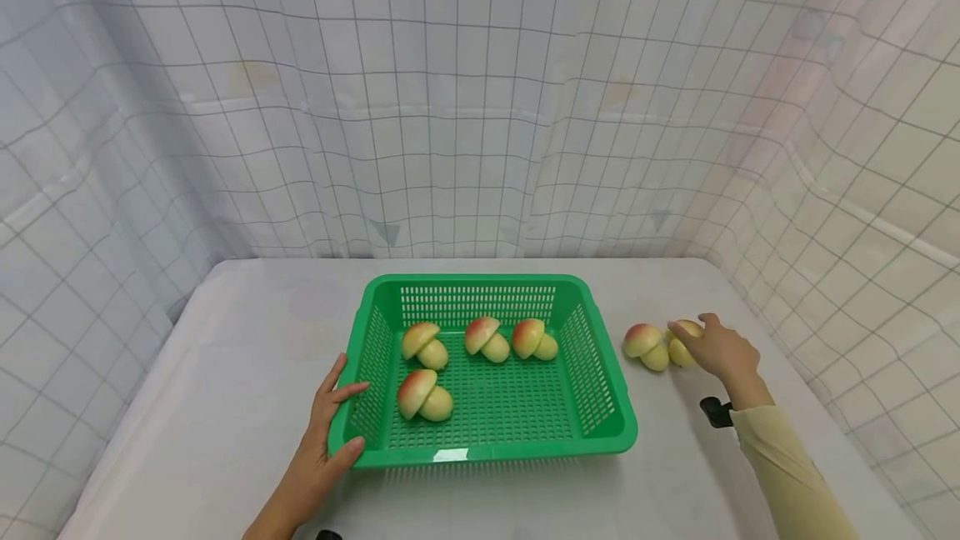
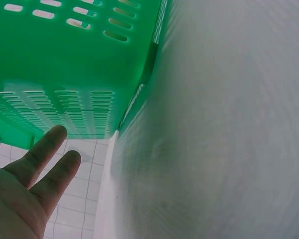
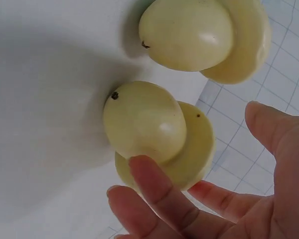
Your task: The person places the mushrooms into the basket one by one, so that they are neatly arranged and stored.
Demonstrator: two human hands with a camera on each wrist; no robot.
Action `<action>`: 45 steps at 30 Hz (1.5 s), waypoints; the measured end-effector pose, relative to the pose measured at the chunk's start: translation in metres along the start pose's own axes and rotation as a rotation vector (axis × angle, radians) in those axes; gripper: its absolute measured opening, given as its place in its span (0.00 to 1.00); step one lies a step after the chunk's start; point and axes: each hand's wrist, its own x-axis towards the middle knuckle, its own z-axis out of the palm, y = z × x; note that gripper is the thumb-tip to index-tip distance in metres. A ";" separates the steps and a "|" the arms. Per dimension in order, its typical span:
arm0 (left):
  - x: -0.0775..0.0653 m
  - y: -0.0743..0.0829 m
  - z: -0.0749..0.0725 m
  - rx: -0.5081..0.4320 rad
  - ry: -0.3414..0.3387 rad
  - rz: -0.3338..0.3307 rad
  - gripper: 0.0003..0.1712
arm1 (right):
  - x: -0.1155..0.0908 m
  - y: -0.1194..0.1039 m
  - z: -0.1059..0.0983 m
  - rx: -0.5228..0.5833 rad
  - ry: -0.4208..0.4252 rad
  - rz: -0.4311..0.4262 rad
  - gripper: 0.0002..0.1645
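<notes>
A green plastic basket [image 1: 480, 452] holds several toy mushrooms with red-yellow caps, among them a front-left mushroom [image 1: 424, 396]. My left hand [image 1: 324, 432] rests at the basket's left side, with thumb and one finger reaching over the rim. In the left wrist view, two fingers [image 2: 57, 174] stretch out straight beside the basket's perforated wall [image 2: 50, 64]. To the right of the basket, my right hand [image 1: 722, 350] is at the outer mushroom [image 1: 681, 348]. In the right wrist view, fingertips touch this mushroom [image 3: 144, 119], while the thumb [image 3: 261, 122] stays apart from it.
Beside the outer mushroom lies another loose mushroom [image 1: 647, 346], between it and the basket. Both are on the white table [image 1: 247, 373]. Grid-patterned white curtains [image 1: 465, 148] surround the table at the back and sides.
</notes>
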 end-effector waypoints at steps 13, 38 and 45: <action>-0.002 0.001 0.000 -0.003 0.000 0.009 0.33 | 0.006 0.015 0.012 0.043 0.005 0.052 0.56; -0.001 0.001 0.001 -0.002 0.005 0.011 0.33 | 0.013 0.027 0.025 0.245 0.006 0.065 0.59; -0.002 0.000 0.001 -0.001 0.003 0.005 0.33 | 0.013 0.029 0.026 0.270 0.014 0.062 0.59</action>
